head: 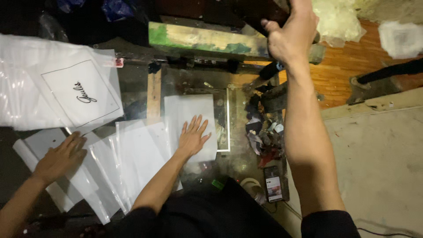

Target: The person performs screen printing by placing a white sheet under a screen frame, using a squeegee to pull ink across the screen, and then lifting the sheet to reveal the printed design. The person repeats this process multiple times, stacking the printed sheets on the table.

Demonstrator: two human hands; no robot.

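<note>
Currently: my left hand [192, 136] lies flat, fingers spread, on white sheet [187, 110] at worktop centre. Right hand [291, 37] clenched on dark bar [251, 13], 12 o'clock. Co-worker's hand [59, 156] rests on bags [128, 163], 9 o'clock.

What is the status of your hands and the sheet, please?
Left hand flat on white sheet. Right hand gripping raised frame. Another person's hand on bags nearby.

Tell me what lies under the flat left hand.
The left hand presses flat on a white sheet lying on a glass work surface. Whatever is beneath the sheet is covered and cannot be seen.
</note>
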